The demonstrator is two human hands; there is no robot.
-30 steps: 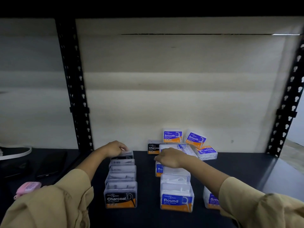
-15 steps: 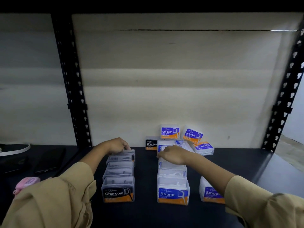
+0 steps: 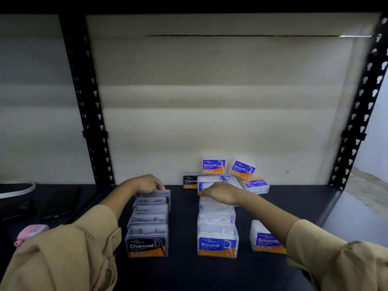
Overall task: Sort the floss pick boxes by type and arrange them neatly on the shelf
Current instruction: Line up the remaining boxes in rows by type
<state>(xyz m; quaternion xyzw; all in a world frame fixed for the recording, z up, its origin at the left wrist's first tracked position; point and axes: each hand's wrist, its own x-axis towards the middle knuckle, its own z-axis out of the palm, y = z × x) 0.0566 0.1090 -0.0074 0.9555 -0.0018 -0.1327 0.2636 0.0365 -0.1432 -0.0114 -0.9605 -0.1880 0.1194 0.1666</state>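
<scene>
At the rear of the dark shelf board (image 3: 304, 208), two hands rest on the far ends of two rows that run front to back. The left hand (image 3: 150, 184) curls its fingers over the rear Charcoal box (image 3: 159, 193), the last clear plastic box of the black-labelled Charcoal row (image 3: 148, 219). The right hand (image 3: 220, 193) curls its fingers over the rear Round box (image 3: 204, 183), a clear plastic box with a blue label at the far end of the Round row (image 3: 217, 229). Whether that box is lifted or seated cannot be told, as the hand hides its base. One loose Charcoal box (image 3: 190, 181), clear plastic with a black-and-orange label, stands against the pale back wall (image 3: 210, 101), between the two hands. It lies beyond and to the right of the left hand, apart from it, and just beside the right fingertips (image 3: 204, 191). Its long axis runs across the shelf, label to the front, matching the boxes of its row. The right hand is nearer, but the destination lies under the left hand, so a leftward transfer is probably required. Blue-labelled Smooth boxes (image 3: 242, 169) lie heaped behind the right hand.
</scene>
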